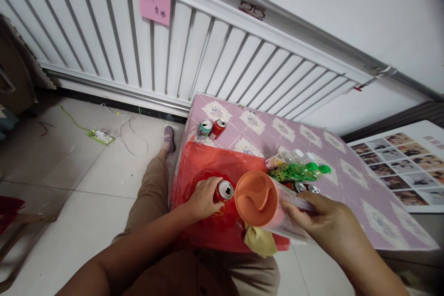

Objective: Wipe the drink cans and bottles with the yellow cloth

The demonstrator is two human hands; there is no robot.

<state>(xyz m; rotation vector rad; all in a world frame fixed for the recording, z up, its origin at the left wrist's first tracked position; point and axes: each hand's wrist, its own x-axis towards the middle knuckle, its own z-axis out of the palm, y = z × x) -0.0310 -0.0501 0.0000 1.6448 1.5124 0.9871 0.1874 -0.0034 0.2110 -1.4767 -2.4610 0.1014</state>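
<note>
My left hand is closed round an opened red drink can, its silver top facing up. With my right hand I grip the handle of a clear plastic pitcher with an orange lid. The pitcher is tipped on its side, its lid close to the can's top. Whether liquid flows between them I cannot tell. Beneath both lies a red plastic sheet or bag, and a yellow cloth hangs below the pitcher.
A teal can and another red can stand on the flowered, light purple cover. Several green-capped bottles are at the right. Behind runs a white radiator. A power strip with cables lies on the floor.
</note>
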